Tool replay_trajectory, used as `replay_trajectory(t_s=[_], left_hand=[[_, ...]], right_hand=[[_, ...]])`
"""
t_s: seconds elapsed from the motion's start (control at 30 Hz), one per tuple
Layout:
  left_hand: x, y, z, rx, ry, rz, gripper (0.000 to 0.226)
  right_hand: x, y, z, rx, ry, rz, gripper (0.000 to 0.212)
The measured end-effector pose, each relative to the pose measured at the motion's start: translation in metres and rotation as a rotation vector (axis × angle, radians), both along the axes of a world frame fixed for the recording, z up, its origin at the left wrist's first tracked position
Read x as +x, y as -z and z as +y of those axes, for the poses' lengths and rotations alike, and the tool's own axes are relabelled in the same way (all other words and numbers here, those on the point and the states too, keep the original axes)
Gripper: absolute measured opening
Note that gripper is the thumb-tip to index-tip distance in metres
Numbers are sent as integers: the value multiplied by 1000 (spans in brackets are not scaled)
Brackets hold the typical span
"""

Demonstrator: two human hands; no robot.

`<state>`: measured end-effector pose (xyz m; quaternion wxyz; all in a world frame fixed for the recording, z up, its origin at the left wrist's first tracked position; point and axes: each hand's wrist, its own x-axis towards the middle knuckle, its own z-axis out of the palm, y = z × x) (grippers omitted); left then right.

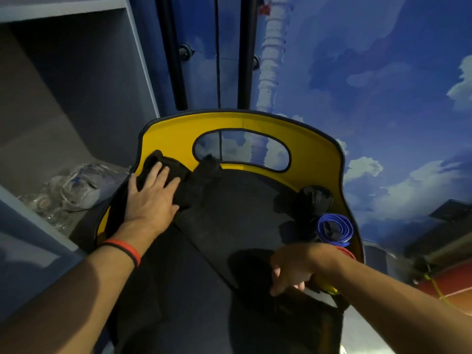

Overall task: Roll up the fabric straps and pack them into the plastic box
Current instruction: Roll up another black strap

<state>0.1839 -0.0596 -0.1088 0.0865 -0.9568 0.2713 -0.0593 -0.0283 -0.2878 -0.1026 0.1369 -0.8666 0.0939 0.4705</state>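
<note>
Both hands work over a yellow-walled carrier (pixel 242 122) in the single head view, as I watch from my remote station. Left of centre, the left hand (pixel 150 195) lies flat with fingers straight and spread, pressing on a crumpled black fabric strap (pixel 189 185) bunched against the carrier's left wall. A red and black wristband (pixel 122 247) circles that wrist.

At lower right, the right hand (pixel 291 272) hangs palm down with fingers curled at the near edge of the dark pad (pixel 229 221) that floors the carrier. I cannot tell whether it grips anything.

Two straps already sit rolled against the right wall. A blue strap roll (pixel 344 227) stands on end just above the right wrist, and a black strap roll (pixel 316 198) lies just beyond it, higher in the frame. A red item (pixel 346 251) shows just below the blue roll, mostly hidden by the forearm.

An oval cutout pierces the carrier's far wall. I cannot say whether this carrier is the plastic box.

A grey shelf (pixel 38 221) at the left edge holds clear plastic bags (pixel 74 185). Two black poles (pixel 173 60) rise at upper centre before a wall printed with blue sky and clouds (pixel 383 72).
</note>
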Motion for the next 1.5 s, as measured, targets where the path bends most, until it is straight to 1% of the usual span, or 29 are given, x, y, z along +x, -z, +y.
replay_trajectory(t_s=[0.07,0.1,0.13,0.2,0.23,0.3,0.37,0.4,0.5,0.6,0.67,0.73,0.77,0.83,0.87,0.9,0.97,1.0,1.03,1.07,1.1,1.13,1.17,1.23,1.27,1.33,1.43,1.47,1.5], left_hand=[[-2,1,-2,6,15,18,73],[-4,2,-4,2,25,30,74],[-7,4,-6,-12,42,47,77],[-11,4,-11,-53,106,129,84],[-13,4,-13,-63,146,180,88],[-18,2,-15,-65,206,243,89],[-20,1,-15,-37,247,278,83],[-21,1,-14,-11,265,298,80],[-24,-1,-12,30,319,350,70],[-32,-5,-12,21,414,399,56],[-41,-7,-14,3,510,478,57],[-53,-11,-17,-38,582,640,72],[-59,-12,-18,-71,580,731,83],[-68,-10,-20,-160,488,872,102],[-72,-8,-20,-193,432,881,103],[-75,-4,-20,-218,408,829,93],[-78,2,-23,-257,415,630,50],[-79,3,-25,-281,396,544,35],[-79,3,-26,-311,364,495,29],[-78,3,-27,-340,333,478,27],[-77,2,-27,-356,307,481,26],[-76,1,-27,-367,286,491,24],[-75,0,-28,-376,266,499,22],[-73,-3,-29,-419,236,499,23],[-72,-4,-30,-441,224,498,26],[-71,-6,-31,-474,204,503,38],[-69,-6,-31,-503,193,520,58],[-69,-5,-30,-510,192,524,62],[-69,-5,-30,-517,189,528,65]], right_hand=[[4,-11,4,-98,-67,-175,52],[6,-14,8,-111,-84,-280,49],[9,-15,11,-70,-73,-373,44],[14,-16,20,104,15,-479,36],[17,-13,24,172,46,-478,38],[20,-3,30,197,21,-400,62],[20,7,39,102,-65,-363,85],[20,11,42,31,-118,-367,90],[24,11,48,-85,-180,-391,87],[23,0,49,-60,-196,-380,79],[21,-4,51,5,-186,-438,67],[22,-8,50,78,-102,-608,53],[24,-8,48,123,-10,-716,47],[26,-9,38,238,227,-892,41],[26,-11,32,295,327,-944,43],[26,-12,26,358,420,-954,46],[23,-15,17,481,562,-917,47],[20,-17,13,474,567,-892,45],[18,-19,8,387,518,-865,42],[16,-20,3,248,430,-814,39],[13,-20,-1,113,332,-720,37],[11,-20,-2,19,252,-579,37],[8,-17,-3,-13,210,-413,42],[2,-12,1,61,234,-135,54],[-1,-10,4,104,239,-66,59],[-2,-9,3,154,260,-70,57],[4,-18,-8,279,441,-197,34],[4,-22,-10,321,476,-214,31],[4,-23,-9,326,468,-209,34]])
